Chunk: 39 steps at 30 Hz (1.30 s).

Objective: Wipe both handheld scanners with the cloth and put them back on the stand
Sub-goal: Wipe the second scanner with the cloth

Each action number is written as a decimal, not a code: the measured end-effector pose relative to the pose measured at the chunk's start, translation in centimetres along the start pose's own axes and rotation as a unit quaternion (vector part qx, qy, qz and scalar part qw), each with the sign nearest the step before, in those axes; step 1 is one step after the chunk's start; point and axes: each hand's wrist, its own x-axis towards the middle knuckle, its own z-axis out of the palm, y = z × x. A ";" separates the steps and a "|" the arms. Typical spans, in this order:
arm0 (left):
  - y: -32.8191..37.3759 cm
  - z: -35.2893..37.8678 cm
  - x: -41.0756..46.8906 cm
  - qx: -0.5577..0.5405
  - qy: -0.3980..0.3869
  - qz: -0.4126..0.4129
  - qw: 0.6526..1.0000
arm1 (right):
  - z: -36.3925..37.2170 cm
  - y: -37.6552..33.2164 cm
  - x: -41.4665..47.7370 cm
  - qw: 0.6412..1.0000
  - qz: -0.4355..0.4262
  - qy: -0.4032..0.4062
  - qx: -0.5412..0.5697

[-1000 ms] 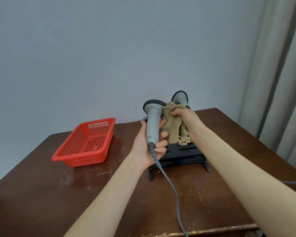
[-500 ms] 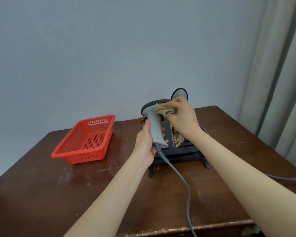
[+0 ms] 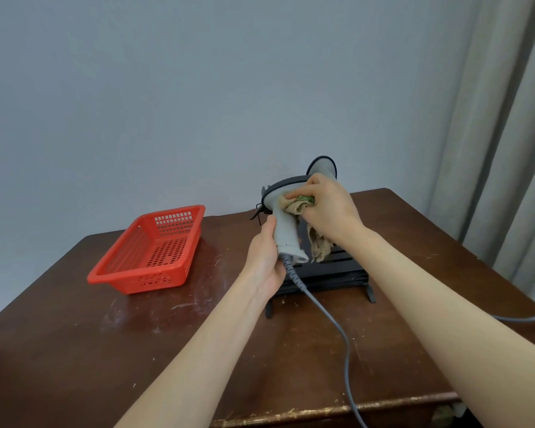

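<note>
My left hand [image 3: 264, 257] grips the lower handle of a grey handheld scanner [image 3: 286, 230], held upright above the black stand [image 3: 328, 273]. Its grey cable [image 3: 337, 329] trails toward the table's front edge. My right hand [image 3: 329, 208] presses a bunched beige cloth [image 3: 300, 206] against the scanner's neck just under its head; a loose end of the cloth hangs down beside the handle. A second grey scanner [image 3: 322, 166] stands on the stand behind my right hand, only its head showing.
A red perforated plastic basket [image 3: 150, 251] sits on the dark wooden table [image 3: 74, 350] to the left. A grey wall is behind, curtains [image 3: 507, 134] hang at the right. Another cable [image 3: 525, 318] runs off the table's right edge.
My right hand moved the cloth from the handle up to the scanner's neck and bunched it tighter. My left hand slid lower on the handle and tilted the scanner slightly.
</note>
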 end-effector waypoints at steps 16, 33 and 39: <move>-0.4 0.0 0.3 -0.019 -0.015 0.010 1.000 | -0.1 -0.8 -0.2 1.000 0.011 -0.020 -0.002; 0.1 -0.5 0.9 -0.101 -0.015 -0.033 0.994 | 0.5 -0.6 -2.3 0.991 -0.078 -0.084 0.070; -0.3 -0.6 1.3 -0.105 -0.007 -0.060 0.993 | 0.4 0.3 -2.2 0.993 -0.057 -0.071 0.074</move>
